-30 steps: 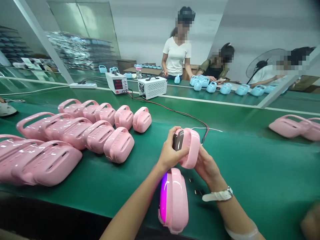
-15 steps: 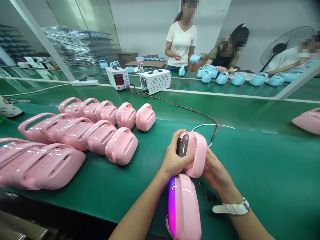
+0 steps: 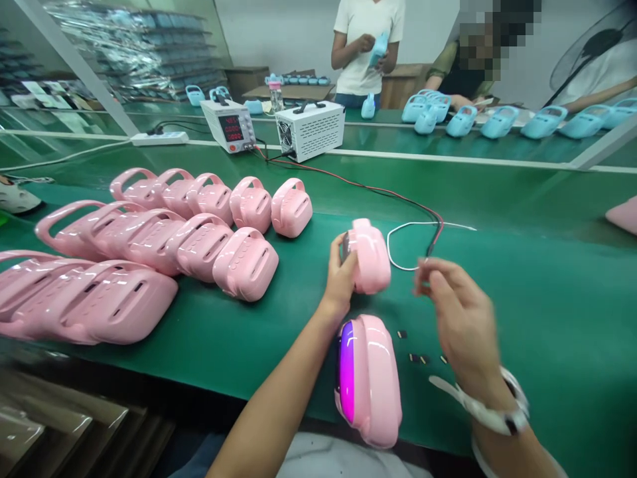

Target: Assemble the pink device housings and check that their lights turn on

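Note:
My left hand (image 3: 340,282) grips a glossy pink portable speaker (image 3: 372,259) by its dark front side, fingers wrapped around that edge. To its right, my right hand (image 3: 460,312) is apart from the speaker, thumb and fingers curled together; blur hides whatever may be in them. Its fingertips overlap the end of a red-and-black lead (image 3: 435,239) and white cable (image 3: 398,267); contact is unclear. Nearer me stands a second pink speaker (image 3: 381,385), its front panel glowing purple. Small black memory cards (image 3: 414,358) lie on the green table beside it.
Rows of pink speakers (image 3: 247,262) fill the left side. Behind them are a power supply (image 3: 229,126) with red digits and a white vented box (image 3: 311,131). Across the bench, people handle light-blue speakers (image 3: 500,122). A slanted white post (image 3: 74,66) rises at left.
My right hand has left the held speaker and moved right, towards me. My left hand keeps the speaker, now turned. The view has tilted downward.

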`<state>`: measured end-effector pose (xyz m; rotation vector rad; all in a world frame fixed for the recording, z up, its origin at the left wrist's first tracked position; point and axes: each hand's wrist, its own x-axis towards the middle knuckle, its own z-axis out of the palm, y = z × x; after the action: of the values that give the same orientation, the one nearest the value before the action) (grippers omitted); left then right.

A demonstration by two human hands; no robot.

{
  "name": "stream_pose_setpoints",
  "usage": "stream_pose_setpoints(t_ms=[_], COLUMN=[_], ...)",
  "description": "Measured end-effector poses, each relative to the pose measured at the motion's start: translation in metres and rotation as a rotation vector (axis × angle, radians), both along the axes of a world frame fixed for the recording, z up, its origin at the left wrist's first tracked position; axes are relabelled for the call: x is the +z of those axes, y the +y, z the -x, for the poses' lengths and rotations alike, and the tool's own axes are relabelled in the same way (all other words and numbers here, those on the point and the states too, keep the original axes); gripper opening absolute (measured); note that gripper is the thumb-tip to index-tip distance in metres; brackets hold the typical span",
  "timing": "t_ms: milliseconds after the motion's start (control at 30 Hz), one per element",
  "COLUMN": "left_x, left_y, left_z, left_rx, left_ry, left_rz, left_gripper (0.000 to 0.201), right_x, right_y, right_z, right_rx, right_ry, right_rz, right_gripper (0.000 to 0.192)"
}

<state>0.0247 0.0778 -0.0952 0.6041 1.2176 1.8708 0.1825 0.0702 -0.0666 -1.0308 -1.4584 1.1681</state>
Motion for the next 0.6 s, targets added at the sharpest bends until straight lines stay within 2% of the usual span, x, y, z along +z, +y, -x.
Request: stream_pose_setpoints(t_ms=[33,133,200,267,300,367,433,467,533,567,600], left_x=[-0.002,-0.003,-0.003,-0.001,-0.001,0.000,0.001,0.001,0.003,0.005,0.007], left_y=[0.001,0.001,-0.001,-0.002,-0.003,-0.003,-0.003,-0.002,-0.001,-0.001,-0.001], left_z=[0.002,0.010,0.012,0.011,0.011,0.010,0.010,0.011,0.013,0.013,0.013], left_rx=[0.042,0.148,0.194,0.221,0.229,0.231,0.224,0.218,0.199,0.187,0.173], left_ry=[-0.011,-0.037,-0.048,-0.064,-0.078,-0.124,-0.199,-0.244,-0.335,-0.377,-0.415], left_rz=[0.009,-0.007,-0.040,-0.076,-0.093,-0.118,-0.126,-0.122,-0.111,-0.109,-0.111], left_gripper=[0.049,0.055,0.058,0.060,0.061,0.064,0.066,0.066,0.065,0.063,0.061], right_x=[0.008,0.029,0.036,0.042,0.047,0.059,0.077,0.086,0.101,0.106,0.107], right_y=[-0.015,-0.055,-0.061,-0.043,-0.027,0.017,0.069,0.095,0.143,0.163,0.181], right_z=[-0.002,-0.002,0.001,-0.001,-0.006,-0.021,-0.038,-0.046,-0.055,-0.056,-0.055], right_rx=[0.054,0.418,0.562,0.587,0.554,0.385,-0.036,-0.149,-0.295,-0.301,-0.246], right_ry=[-0.145,-0.530,-0.581,-0.507,-0.465,-0.437,-0.414,-0.402,-0.387,-0.392,-0.407], right_rz=[-0.063,-0.008,0.116,0.270,0.331,0.353,0.149,0.074,-0.049,-0.102,-0.149], right_gripper=[0.024,0.034,0.029,0.021,0.020,0.030,0.032,0.027,0.023,0.023,0.026])
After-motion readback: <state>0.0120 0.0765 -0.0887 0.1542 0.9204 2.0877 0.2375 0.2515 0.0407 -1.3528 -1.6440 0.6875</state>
